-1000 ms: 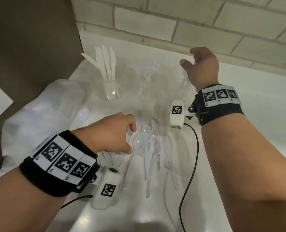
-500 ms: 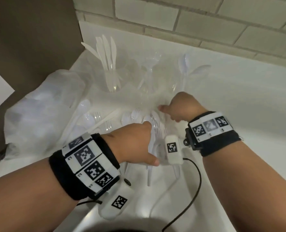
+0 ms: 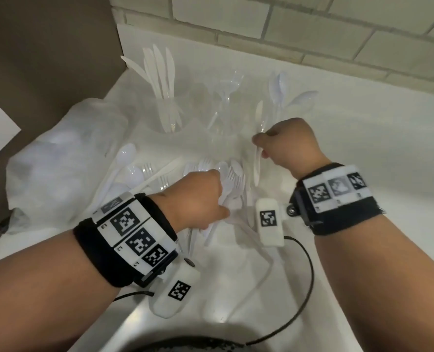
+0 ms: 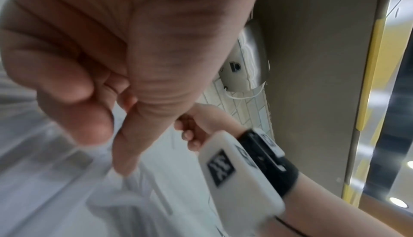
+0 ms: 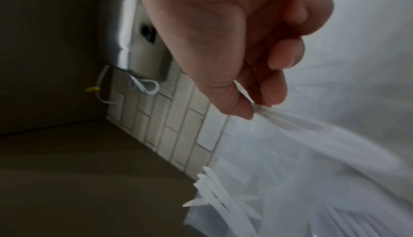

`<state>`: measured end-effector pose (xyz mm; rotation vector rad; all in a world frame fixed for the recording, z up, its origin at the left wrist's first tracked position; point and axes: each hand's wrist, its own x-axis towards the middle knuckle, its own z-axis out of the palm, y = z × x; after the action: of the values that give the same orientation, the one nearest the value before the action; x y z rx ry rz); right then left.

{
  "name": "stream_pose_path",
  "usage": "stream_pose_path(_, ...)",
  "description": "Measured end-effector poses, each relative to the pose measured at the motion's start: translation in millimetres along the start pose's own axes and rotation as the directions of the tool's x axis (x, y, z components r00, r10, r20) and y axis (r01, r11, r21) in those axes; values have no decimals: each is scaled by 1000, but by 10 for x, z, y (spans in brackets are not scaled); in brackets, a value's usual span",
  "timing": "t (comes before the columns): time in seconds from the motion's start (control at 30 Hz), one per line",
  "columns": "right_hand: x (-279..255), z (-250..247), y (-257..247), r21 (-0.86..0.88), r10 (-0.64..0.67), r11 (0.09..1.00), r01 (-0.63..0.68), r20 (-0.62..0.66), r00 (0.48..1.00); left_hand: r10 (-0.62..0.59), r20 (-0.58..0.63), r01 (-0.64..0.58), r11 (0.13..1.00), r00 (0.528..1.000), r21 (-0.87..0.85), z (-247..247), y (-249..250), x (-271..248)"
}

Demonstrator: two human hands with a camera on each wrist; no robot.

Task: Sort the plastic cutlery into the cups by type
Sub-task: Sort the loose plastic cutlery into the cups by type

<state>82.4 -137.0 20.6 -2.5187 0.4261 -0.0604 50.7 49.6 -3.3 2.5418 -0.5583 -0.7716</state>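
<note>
Three clear cups stand at the back of the white counter: knives (image 3: 163, 105) on the left, clear forks (image 3: 224, 97) in the middle, spoons (image 3: 279, 92) on the right. A pile of white cutlery (image 3: 144, 171) lies in front of them. My left hand (image 3: 223, 199) is curled over the pile's right part and seems to grip a bundle of forks (image 3: 235, 182); in the left wrist view its thumb (image 4: 134, 143) presses on blurred white pieces. Just right of it, my right hand (image 3: 259, 146) pinches one white piece (image 3: 257, 166) between thumb (image 5: 236, 104) and fingers; I cannot tell its type.
A crumpled white plastic bag (image 3: 66, 158) lies left of the pile, against a brown side panel (image 3: 45, 59). A brick wall (image 3: 312, 34) closes the back. Black cables (image 3: 308, 273) trail from the wrist cameras over the near counter (image 3: 376, 161).
My right hand came down from the spoon cup to the pile beside the left hand, took a white piece and now lifts it. The left hand slid forward and right over the pile.
</note>
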Motion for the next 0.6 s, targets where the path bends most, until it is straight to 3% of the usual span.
stream_pose_path(0.1,-251,-188,30,-41,49,998,-45,90,995,34,-4,-34,998,999,54,-76,-49,-38)
stream_pose_path(0.27,-635,-51,109,-198,162,976,-93,367,916,56,28,-58,993,998,100,-8,-35,-31)
stream_pose_path(0.43,-726,73,100,-278,101,960,-7,326,940,31,-28,-29,996,999,80,49,-4,-16)
stream_pose_path(0.53,-831,58,28,-294,109,955,39,472,875,-16,-108,26,996,994,90,17,-40,-5)
stream_pose_path(0.6,-884,102,16,-316,116,946,70,532,839,-48,-93,58,992,995,108,2,-60,7)
